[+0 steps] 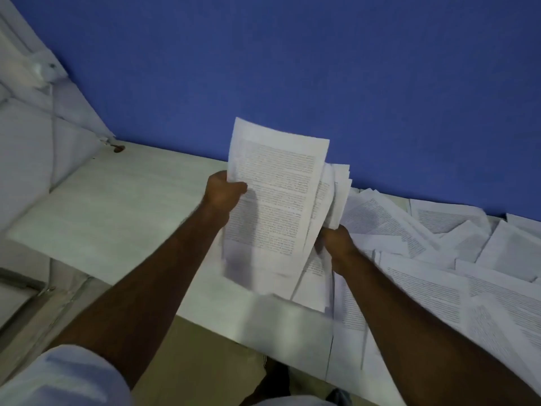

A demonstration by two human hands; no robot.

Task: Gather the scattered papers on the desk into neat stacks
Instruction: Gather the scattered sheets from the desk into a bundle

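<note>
A bundle of printed white papers [275, 200] is held up above the pale desk [117, 206], its sheets fanned and uneven, the lower edge blurred. My left hand [224, 193] grips the bundle's left edge with the thumb on the front page. My right hand [336, 244] grips the lower right side of the same bundle. Several loose printed sheets [439, 253] lie scattered and overlapping across the right part of the desk, some hanging over its front edge.
A blue wall [292, 68] rises directly behind the desk. A white wall or panel with a cable and fitting [44, 71] stands at the left. The floor and my feet show below the desk's front edge [234, 341].
</note>
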